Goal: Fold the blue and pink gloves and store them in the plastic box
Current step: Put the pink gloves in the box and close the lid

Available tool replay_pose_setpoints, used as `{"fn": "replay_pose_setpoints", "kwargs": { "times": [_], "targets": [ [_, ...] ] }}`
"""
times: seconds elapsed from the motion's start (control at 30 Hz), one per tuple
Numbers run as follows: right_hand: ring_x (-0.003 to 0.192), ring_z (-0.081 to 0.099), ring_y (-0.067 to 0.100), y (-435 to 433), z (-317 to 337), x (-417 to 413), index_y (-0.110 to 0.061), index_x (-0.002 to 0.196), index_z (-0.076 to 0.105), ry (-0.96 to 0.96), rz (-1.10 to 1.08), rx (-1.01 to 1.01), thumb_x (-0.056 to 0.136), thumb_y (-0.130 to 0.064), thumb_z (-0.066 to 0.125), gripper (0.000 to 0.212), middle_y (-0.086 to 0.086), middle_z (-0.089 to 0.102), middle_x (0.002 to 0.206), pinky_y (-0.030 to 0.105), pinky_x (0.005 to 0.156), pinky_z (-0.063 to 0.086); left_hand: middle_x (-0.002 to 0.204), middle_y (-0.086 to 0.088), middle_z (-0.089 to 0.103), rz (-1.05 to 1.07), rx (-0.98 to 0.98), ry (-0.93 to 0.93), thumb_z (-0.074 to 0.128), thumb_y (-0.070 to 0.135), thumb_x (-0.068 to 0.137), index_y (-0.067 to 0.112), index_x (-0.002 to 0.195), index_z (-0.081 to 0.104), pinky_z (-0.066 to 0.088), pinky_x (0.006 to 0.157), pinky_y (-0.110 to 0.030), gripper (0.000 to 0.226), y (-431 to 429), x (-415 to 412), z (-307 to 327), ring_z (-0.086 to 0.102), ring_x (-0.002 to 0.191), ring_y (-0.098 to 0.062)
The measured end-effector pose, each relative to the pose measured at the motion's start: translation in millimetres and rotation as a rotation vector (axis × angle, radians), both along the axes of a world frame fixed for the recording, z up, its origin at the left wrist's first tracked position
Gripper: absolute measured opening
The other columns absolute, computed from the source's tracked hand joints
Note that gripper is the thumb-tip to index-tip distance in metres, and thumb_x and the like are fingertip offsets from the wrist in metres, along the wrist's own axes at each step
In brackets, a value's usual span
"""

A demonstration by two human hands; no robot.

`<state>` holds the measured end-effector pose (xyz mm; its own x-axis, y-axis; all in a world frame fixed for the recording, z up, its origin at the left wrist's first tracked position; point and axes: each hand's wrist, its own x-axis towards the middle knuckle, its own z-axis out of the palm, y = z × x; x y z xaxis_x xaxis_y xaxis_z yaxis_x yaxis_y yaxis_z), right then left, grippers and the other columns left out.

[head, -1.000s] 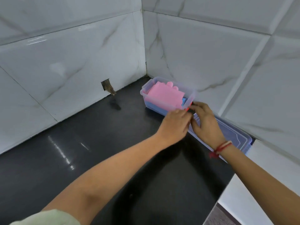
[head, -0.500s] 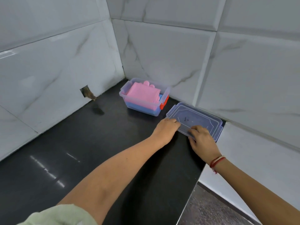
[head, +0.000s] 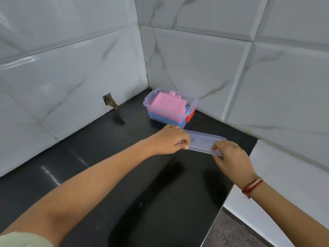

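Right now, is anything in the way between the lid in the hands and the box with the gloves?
Nothing visible. Both hands hold the clear lid above the counter, and only bare counter lies between it and the open plastic box.

The counter [head: 124,184] was glossy black. The wall tiles [head: 204,72] were white with grey marble veins. The box [head: 193,102] was clear with a red-orange clasp [head: 190,114], holding a pink glove [head: 168,105] over a blue glove [head: 165,118]. The lid [head: 203,142] was clear bluish. A red and white thread [head: 252,186] circled the wrist.
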<state>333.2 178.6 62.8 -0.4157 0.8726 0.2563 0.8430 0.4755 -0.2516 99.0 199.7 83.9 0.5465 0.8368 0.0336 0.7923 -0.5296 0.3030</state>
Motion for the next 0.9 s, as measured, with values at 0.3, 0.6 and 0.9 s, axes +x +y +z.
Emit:
{"fn": "replay_pose_setpoints", "kwargs": {
  "times": [0.3, 0.6, 0.9],
  "targets": [
    [0.057, 0.052, 0.007, -8, 35, -45, -0.024, 0.069, 0.052, 0.284, 0.162, -0.136, 0.077, -0.014, 0.063, 0.017, -0.006, 0.056, 0.065, 0.011, 0.054, 0.038, 0.068, 0.018, 0.058, 0.207, -0.192, -0.185, 0.064, 0.048, 0.082, 0.036, 0.068, 0.056, 0.041, 0.062, -0.010, 0.020, -21, -80, 62, 0.054, 0.067, 0.000],
    [0.068, 0.055, 0.026, 58, 49, -83, 0.005, 0.085, 0.051, 1.034, 0.085, -0.530, 0.086, -0.011, 0.064, 0.021, 0.025, 0.057, 0.073, 0.041, 0.069, 0.049, 0.076, -0.006, 0.057, 0.544, -0.276, -0.913, 0.066, 0.045, 0.075, 0.015, 0.071, 0.058, 0.047, 0.070, -0.029, 0.031, 19, -135, 62, 0.056, 0.073, -0.015],
    [0.063, 0.053, 0.015, 142, 58, -104, 0.000, 0.089, 0.053, 1.400, -0.067, -0.759, 0.091, -0.008, 0.057, 0.009, 0.009, 0.051, 0.074, 0.019, 0.055, 0.056, 0.090, -0.001, 0.069, 0.837, -0.263, -1.055, 0.073, 0.020, 0.081, 0.015, 0.098, 0.067, 0.060, 0.071, -0.029, 0.018, 81, -137, 33, 0.067, 0.080, -0.016]
  ]
}}
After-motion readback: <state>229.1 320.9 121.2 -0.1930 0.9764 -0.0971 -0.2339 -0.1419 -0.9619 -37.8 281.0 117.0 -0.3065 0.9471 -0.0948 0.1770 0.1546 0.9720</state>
